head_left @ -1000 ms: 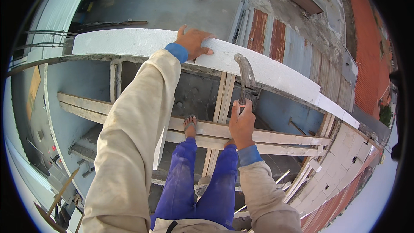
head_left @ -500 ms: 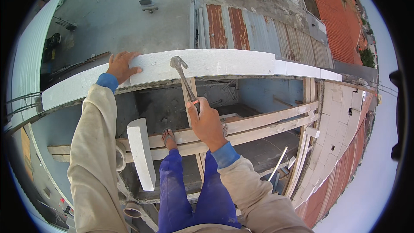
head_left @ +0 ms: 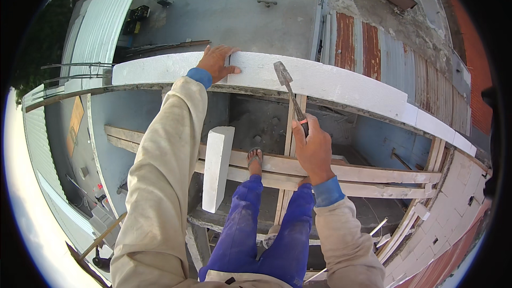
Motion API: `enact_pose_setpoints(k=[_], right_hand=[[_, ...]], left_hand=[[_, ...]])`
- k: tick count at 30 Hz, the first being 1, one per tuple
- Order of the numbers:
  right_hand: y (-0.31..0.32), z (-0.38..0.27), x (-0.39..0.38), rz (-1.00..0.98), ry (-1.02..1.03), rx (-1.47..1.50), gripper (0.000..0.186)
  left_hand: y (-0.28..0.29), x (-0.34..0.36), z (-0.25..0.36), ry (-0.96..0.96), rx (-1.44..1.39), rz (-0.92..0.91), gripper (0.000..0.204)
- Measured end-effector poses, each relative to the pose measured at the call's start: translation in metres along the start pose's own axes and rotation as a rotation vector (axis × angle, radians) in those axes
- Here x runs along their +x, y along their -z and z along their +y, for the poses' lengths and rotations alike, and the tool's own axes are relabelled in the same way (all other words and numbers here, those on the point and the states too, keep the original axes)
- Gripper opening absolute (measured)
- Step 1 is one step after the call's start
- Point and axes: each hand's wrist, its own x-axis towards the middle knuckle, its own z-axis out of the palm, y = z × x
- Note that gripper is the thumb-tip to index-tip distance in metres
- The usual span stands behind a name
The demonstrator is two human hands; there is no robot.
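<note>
A row of white blocks (head_left: 330, 77) runs along the top of a wall edge in front of me. My left hand (head_left: 217, 65) lies over the top of this row beside a joint between two blocks, fingers stretched out and thumb apart on the near face. My right hand (head_left: 313, 149) is closed round the dark, orange-marked grip of a hammer (head_left: 290, 93). The hammer's metal head shows against the long block, to the right of my left hand; whether it touches cannot be told. A loose white block (head_left: 217, 168) stands tilted against the wooden beams below my left forearm.
My feet stand on paired wooden beams (head_left: 362, 173) above a dark open space. Steel bars (head_left: 74, 65) stick out at the row's left end. Beyond the wall lie a concrete yard (head_left: 229, 10) and a rusty corrugated roof (head_left: 373, 48). A block wall (head_left: 453, 202) borders the right.
The view has swung left, so the scene sits further right. The hammer has turned in my right hand, its head now at another angle. My left hand still rests on the row.
</note>
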Motion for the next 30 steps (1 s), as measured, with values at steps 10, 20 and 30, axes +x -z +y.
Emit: enact_pose_setpoints(k=[10, 20, 30], right_hand=[[-0.032, -0.024, 0.017, -0.104, -0.044, -0.160, 0.032], [-0.058, -0.025, 0.015, -0.036, -0.005, -0.194, 0.034], [-0.036, -0.010, -0.012, -0.058, -0.231, 0.019, 0.046]], left_hand=[[0.007, 0.000, 0.012, -0.005, -0.059, 0.047, 0.064], [0.010, -0.005, 0.018, 0.036, -0.079, 0.032, 0.064], [0.013, 0.001, 0.020, 0.058, 0.048, -0.060, 0.070]])
